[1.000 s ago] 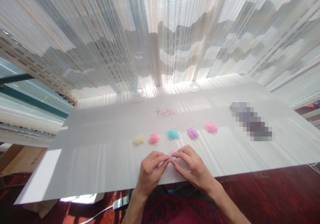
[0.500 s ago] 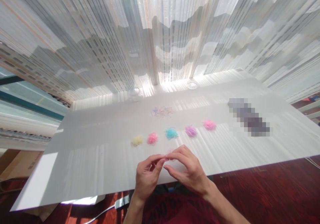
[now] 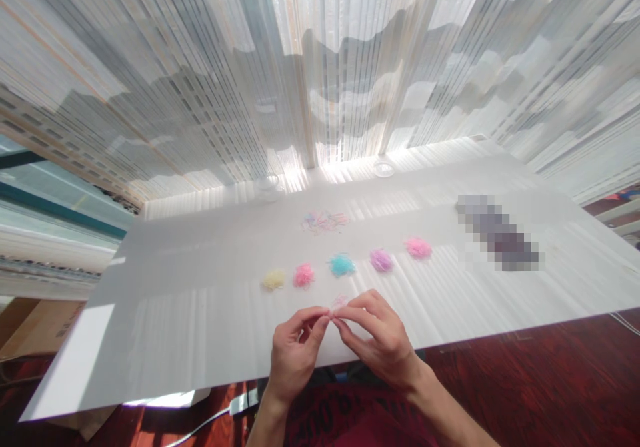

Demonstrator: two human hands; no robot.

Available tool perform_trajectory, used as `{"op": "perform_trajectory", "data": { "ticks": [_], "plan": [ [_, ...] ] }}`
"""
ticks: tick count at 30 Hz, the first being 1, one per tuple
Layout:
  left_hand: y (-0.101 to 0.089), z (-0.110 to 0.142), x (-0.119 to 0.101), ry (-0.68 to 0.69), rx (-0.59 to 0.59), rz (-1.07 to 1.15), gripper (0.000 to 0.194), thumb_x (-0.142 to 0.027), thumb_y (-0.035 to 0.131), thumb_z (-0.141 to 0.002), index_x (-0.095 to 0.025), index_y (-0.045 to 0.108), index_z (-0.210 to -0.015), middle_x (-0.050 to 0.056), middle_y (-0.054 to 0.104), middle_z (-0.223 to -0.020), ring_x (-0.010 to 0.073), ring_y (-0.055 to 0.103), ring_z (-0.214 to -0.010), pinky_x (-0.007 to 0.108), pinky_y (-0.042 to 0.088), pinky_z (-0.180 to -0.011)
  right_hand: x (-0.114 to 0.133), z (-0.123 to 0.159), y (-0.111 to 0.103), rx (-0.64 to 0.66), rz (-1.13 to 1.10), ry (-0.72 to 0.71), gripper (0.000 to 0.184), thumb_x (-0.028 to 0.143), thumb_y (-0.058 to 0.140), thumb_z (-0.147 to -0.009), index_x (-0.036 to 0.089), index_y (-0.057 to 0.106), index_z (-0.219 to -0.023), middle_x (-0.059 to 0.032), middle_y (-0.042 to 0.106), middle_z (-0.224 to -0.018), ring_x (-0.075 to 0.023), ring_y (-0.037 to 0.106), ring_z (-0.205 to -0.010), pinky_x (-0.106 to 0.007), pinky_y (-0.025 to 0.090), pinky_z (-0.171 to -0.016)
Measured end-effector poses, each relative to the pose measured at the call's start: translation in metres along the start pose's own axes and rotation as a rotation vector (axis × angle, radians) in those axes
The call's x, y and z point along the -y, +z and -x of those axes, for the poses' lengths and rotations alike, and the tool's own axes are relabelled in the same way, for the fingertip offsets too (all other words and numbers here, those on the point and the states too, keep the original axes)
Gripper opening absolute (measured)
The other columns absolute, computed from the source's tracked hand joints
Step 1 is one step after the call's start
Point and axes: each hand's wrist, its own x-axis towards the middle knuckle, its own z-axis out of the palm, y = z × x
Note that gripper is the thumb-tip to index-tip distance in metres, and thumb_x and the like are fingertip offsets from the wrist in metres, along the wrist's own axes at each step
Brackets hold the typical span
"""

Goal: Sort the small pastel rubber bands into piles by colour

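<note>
My left hand [image 3: 296,348] is closed in a pinch near the table's front edge, thumb against forefinger. My right hand [image 3: 383,340] meets it fingertip to fingertip, thumb and forefinger also pinched together. Whatever sits between the fingertips is too small to make out. Just beyond the right fingers lies a small tuft of pale pink strands [image 3: 339,302], partly covered by them. Farther out runs a row of small strand piles: yellow [image 3: 273,280], coral pink [image 3: 304,275], turquoise [image 3: 343,264], purple [image 3: 381,260] and light pink [image 3: 418,248].
A loose mixed-colour heap of strands [image 3: 325,221] lies behind the row. Clear round dishes stand near the curtain, one [image 3: 383,169] at the back middle. A blurred-out dark object [image 3: 500,234] is on the right of the white table [image 3: 190,314]. A striped curtain [image 3: 310,67] hangs behind.
My right thumb has risen to meet its forefinger, closing the gap into a pinch at the left fingertips. My left hand and the piles have stayed in place.
</note>
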Motion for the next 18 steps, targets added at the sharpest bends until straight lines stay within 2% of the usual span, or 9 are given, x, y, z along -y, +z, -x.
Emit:
{"op": "perform_trajectory", "data": {
  "ticks": [8,13,18],
  "plan": [
    [0.0073,-0.0013,-0.0048,-0.02,-0.022,0.019,0.024,-0.041,0.072,-0.093,-0.019,0.079,-0.094,0.004,0.079,-0.079,0.0124,0.065,-0.059,0.019,0.052,-0.053,0.0013,0.0036,-0.0006,0.014,0.05,-0.035,0.02,0.008,0.072,-0.09,0.018,0.071,-0.108,-0.006,0.07,-0.083,-0.019,0.062,-0.077,-0.031,0.058,-0.068],
    [0.0103,0.0,-0.0035,-0.027,0.006,0.002,0.024,-0.041,0.07,-0.094,-0.018,0.078,-0.095,0.004,0.078,-0.079,0.0111,0.06,-0.055,0.02,0.05,-0.051,0.0003,0.0036,-0.0008,-0.032,0.058,-0.006,0.018,0.005,0.069,-0.091,0.019,0.07,-0.102,-0.0054,0.069,-0.079,-0.0183,0.062,-0.076,-0.03,0.058,-0.067],
    [0.0089,-0.0014,-0.0074,0.01,0.048,-0.062,0.022,-0.037,0.068,-0.094,-0.018,0.077,-0.093,0.004,0.077,-0.08,0.0117,0.061,-0.059,0.019,0.05,-0.054,-0.0018,0.0046,-0.0037,-0.027,0.008,0.031,0.015,0.006,0.068,-0.092,0.019,0.07,-0.1,-0.0044,0.068,-0.08,-0.0175,0.062,-0.076,-0.029,0.057,-0.067]
  ]
}}
